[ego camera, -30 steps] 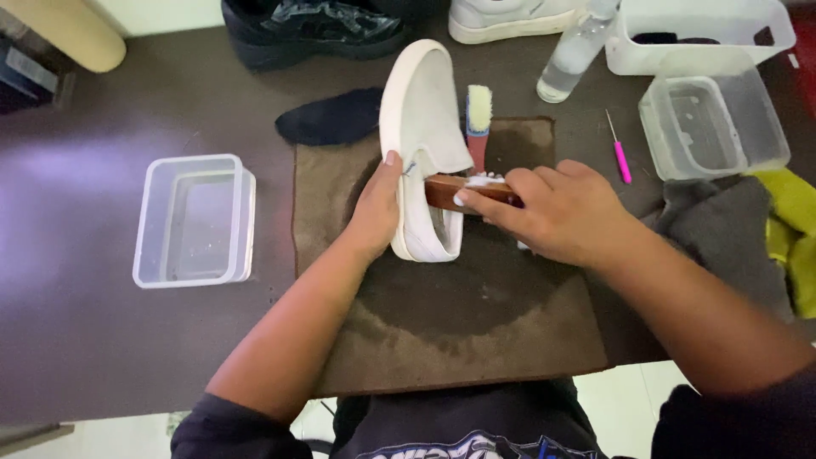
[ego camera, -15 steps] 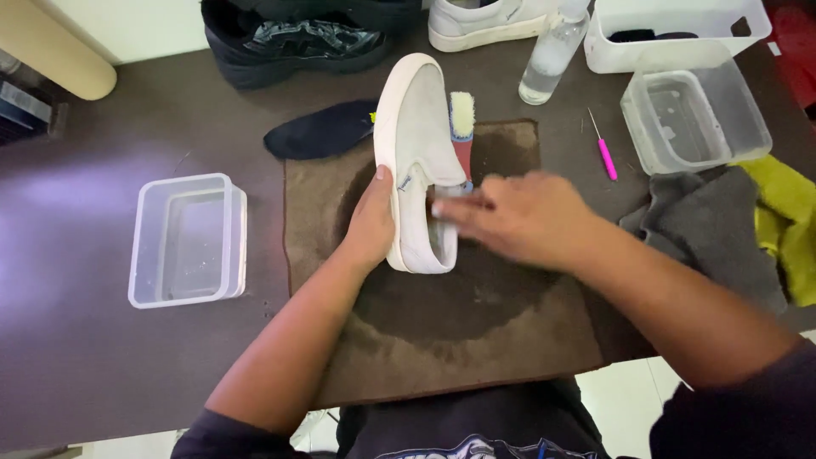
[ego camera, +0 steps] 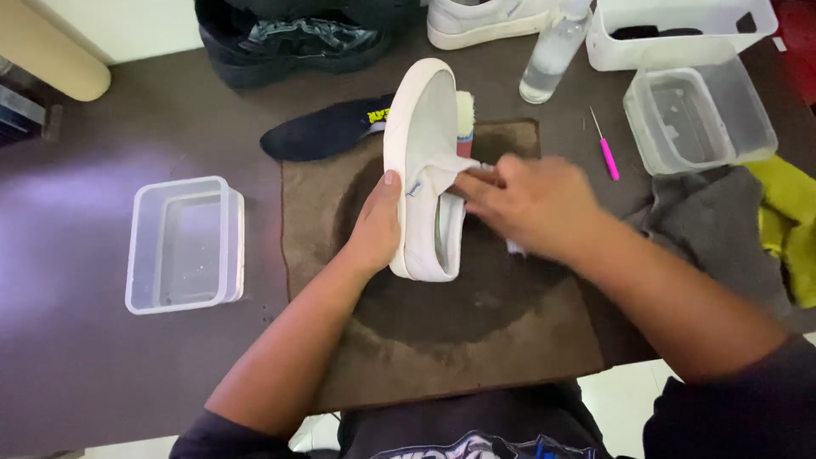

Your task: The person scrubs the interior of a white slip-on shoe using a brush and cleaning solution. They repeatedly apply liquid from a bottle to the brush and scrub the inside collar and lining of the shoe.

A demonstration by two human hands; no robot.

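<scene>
From the head camera we see our left hand (ego camera: 376, 228) curled around the near left side of the white slip-on shoe (ego camera: 425, 153), thumb on its edge, tilting it on the damp brown mat (ego camera: 442, 323). Our right hand (ego camera: 531, 204) is blurred; its fingers press against the shoe's right side, and we cannot tell what they enclose. A small brush (ego camera: 465, 115) lies just beyond.

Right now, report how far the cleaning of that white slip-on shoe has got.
Done: the brown mat shows a dark wet patch, so water has been used. In hand: the left hand steadies the white slip-on shoe on its side while the right hand, blurred, works at its opening; what it holds is hidden. Left: the second white shoe and the black shoe wait behind.
</scene>
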